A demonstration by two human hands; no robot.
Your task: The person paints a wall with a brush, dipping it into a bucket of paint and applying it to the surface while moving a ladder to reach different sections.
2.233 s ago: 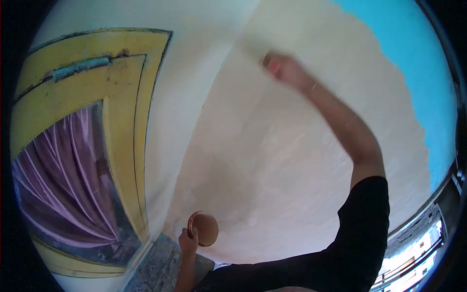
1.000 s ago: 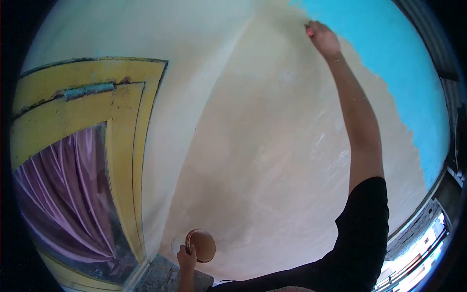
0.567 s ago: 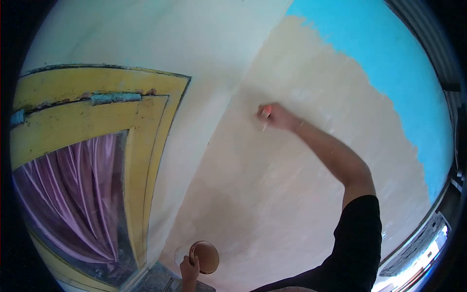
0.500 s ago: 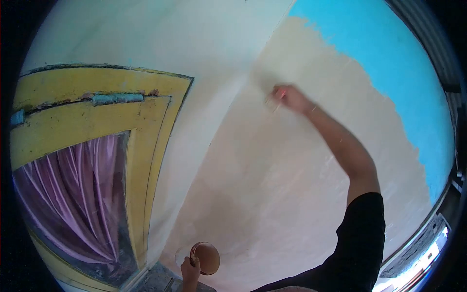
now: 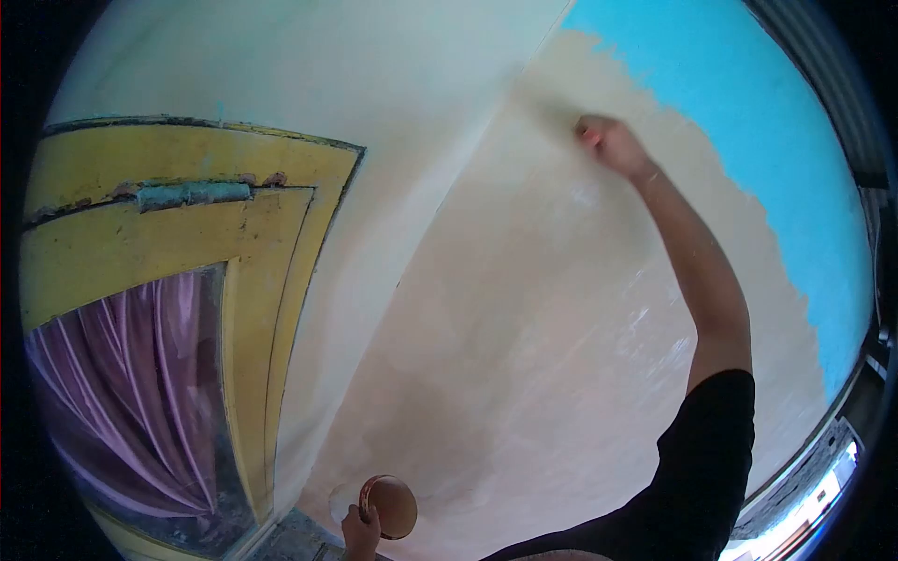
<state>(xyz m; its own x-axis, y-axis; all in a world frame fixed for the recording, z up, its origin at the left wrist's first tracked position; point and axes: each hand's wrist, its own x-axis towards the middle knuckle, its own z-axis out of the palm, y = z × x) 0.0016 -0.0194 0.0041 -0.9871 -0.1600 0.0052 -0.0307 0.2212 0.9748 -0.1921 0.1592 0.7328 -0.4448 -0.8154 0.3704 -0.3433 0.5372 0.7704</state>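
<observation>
Pink-handled painting tool (image 5: 587, 136), mostly hidden, is clenched in our raised right hand (image 5: 610, 146), pressed to the cream-coated wall (image 5: 561, 309) just beside the bright blue strip (image 5: 748, 122). We judge a spreading stroke in hand, with the blue calling for further reach. Our left hand (image 5: 358, 535) grips a round brown bowl (image 5: 393, 505) low down, near the yellow wooden door frame (image 5: 253, 280); nothing blocks the arm.

home under repainting | half-painted wall (image 5: 524, 309) | yellow window frame (image 5: 187, 224) | pink curtain (image 5: 131, 374)

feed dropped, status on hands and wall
Right hand raised, shut on red-tipped tool against cream wall, near blue paint. Left hand low, gripping brown bowl. Yellow door frame far left.
</observation>
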